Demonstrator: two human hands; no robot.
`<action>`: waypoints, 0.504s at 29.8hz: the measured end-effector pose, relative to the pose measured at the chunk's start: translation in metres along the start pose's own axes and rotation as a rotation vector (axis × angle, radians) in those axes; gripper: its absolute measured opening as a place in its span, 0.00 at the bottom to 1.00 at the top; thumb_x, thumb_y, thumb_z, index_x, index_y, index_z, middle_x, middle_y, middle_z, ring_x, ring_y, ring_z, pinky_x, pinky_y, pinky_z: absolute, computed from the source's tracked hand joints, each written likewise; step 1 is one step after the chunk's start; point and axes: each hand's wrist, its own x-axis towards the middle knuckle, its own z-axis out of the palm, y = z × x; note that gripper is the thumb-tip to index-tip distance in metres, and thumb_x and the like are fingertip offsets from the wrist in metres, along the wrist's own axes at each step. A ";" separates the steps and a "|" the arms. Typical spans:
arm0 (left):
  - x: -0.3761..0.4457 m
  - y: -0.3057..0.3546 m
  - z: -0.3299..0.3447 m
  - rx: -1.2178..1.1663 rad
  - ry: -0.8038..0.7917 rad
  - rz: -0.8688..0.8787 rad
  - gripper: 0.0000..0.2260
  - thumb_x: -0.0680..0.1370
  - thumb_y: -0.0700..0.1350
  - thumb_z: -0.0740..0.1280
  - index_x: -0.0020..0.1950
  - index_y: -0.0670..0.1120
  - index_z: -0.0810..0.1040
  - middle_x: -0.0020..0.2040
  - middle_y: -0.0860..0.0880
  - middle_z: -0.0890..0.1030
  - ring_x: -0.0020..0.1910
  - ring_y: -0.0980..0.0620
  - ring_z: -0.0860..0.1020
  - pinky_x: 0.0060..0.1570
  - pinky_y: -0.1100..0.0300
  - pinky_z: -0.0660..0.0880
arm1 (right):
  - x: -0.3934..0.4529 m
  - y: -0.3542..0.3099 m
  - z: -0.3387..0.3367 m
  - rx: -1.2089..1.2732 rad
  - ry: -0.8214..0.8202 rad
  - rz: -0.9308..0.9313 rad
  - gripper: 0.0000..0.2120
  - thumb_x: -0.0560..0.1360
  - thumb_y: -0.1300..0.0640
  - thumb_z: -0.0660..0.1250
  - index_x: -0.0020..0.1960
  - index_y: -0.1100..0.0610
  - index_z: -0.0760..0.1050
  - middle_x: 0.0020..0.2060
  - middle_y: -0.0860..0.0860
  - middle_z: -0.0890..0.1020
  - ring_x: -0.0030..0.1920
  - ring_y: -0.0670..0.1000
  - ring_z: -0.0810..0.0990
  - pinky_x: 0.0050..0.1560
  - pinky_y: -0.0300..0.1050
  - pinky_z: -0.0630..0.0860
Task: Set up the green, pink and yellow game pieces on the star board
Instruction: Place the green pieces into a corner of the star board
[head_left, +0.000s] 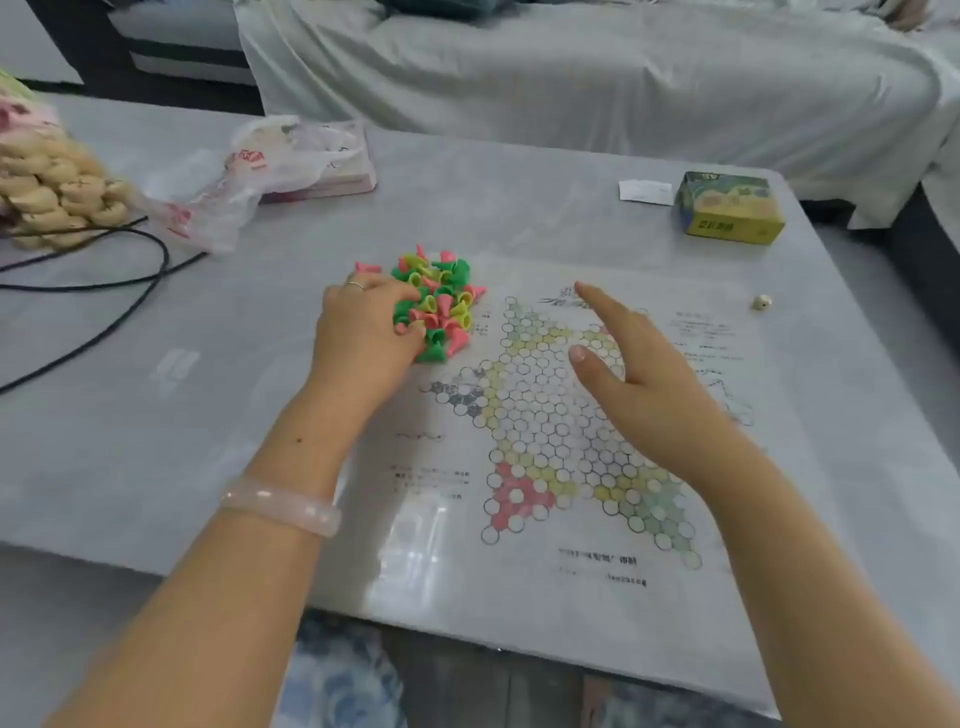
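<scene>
Item: pieces (435, 304), one mixed heap under your left hand (363, 332), fingers curled into it to sort; board (545, 415) bare beneath your right hand (639, 379), fingers spread, holding nothing, ready to place.
</scene>
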 end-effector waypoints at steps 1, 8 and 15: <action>0.002 0.001 0.003 0.047 -0.001 0.036 0.15 0.73 0.41 0.66 0.60 0.46 0.77 0.63 0.43 0.73 0.63 0.42 0.67 0.61 0.54 0.64 | 0.002 0.000 0.000 0.005 -0.004 -0.003 0.24 0.78 0.50 0.54 0.72 0.44 0.52 0.71 0.43 0.61 0.70 0.43 0.58 0.62 0.36 0.54; -0.001 0.009 0.019 0.215 -0.116 0.199 0.12 0.74 0.47 0.66 0.57 0.49 0.78 0.57 0.50 0.76 0.59 0.48 0.68 0.55 0.55 0.68 | -0.007 0.012 -0.002 -0.136 -0.064 -0.090 0.22 0.78 0.48 0.53 0.71 0.41 0.54 0.69 0.41 0.62 0.61 0.32 0.55 0.55 0.20 0.51; -0.008 0.006 0.029 0.232 -0.039 0.226 0.08 0.77 0.39 0.62 0.53 0.43 0.78 0.55 0.47 0.78 0.55 0.45 0.69 0.52 0.53 0.69 | -0.016 0.001 -0.009 -0.152 -0.057 -0.109 0.22 0.77 0.47 0.53 0.70 0.39 0.55 0.68 0.39 0.63 0.50 0.42 0.67 0.56 0.36 0.58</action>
